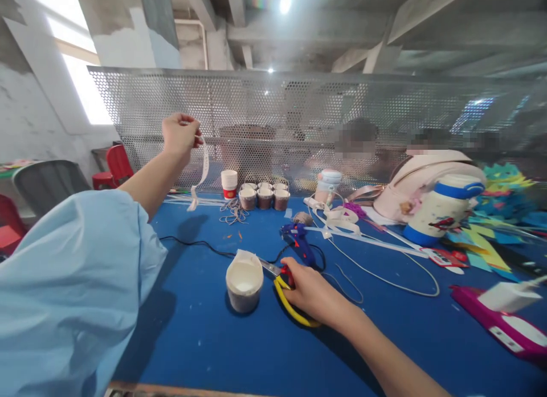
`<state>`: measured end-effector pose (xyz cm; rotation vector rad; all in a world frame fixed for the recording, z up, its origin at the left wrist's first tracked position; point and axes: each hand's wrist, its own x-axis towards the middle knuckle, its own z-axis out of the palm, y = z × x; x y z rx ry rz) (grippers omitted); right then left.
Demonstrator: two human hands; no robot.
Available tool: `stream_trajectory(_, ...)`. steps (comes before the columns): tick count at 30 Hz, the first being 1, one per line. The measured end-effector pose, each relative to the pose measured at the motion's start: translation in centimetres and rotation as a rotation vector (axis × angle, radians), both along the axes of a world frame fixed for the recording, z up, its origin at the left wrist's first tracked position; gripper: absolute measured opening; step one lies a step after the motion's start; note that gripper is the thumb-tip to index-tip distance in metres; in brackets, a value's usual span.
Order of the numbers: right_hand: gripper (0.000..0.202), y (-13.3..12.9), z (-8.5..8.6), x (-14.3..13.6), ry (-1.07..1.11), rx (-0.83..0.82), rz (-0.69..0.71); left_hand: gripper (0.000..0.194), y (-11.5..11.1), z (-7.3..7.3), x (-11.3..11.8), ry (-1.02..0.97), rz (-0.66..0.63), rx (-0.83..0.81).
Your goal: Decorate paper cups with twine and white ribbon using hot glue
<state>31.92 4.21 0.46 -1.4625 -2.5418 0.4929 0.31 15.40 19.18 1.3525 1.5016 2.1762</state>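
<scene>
My left hand is raised at the upper left, its fingers pinched on a white lace strip that dangles toward the table. On the blue table, my right hand grips scissors with yellow and red handles. Their blades point left, toward a paper cup wrapped in grey-brown material, with a white piece standing up at its back rim. The cup stands upright and neither hand holds it.
Behind are wrapped cups, stacked paper cups and loose twine. A blue glue gun with a black cord lies beyond my right hand. Bottles, a pink bag and a magenta power strip are at the right.
</scene>
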Motion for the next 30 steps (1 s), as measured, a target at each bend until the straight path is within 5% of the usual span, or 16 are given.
stream_trajectory(7, 0.034, -0.1, 0.0, 0.5, -0.032, 0.031, 0.083, 0.017, 1.0, -2.4, 4.6, -0.003, -0.150, -0.005)
stream_trajectory(14, 0.031, -0.5, 0.2, 0.3, -0.161, 0.144, 0.085, 0.019, 2.3, -2.2, 9.4, -0.028, -0.339, 0.013)
stream_trajectory(23, 0.037, -1.0, 0.6, 0.3, -0.207, 0.164, 0.120, 0.021, 7.4, -7.0, 12.5, -0.319, -0.377, -0.142)
stream_trajectory(26, 0.034, -1.0, 0.4, 0.3, -0.200, 0.185, 0.130, 0.025, 9.4, -6.4, 12.7, -0.358, -0.414, -0.150)
stream_trajectory(30, 0.033, -0.9, 0.2, 0.4, -0.188, 0.193, 0.160, 0.026, 12.0, -3.6, 15.1, -0.348, -0.522, -0.051)
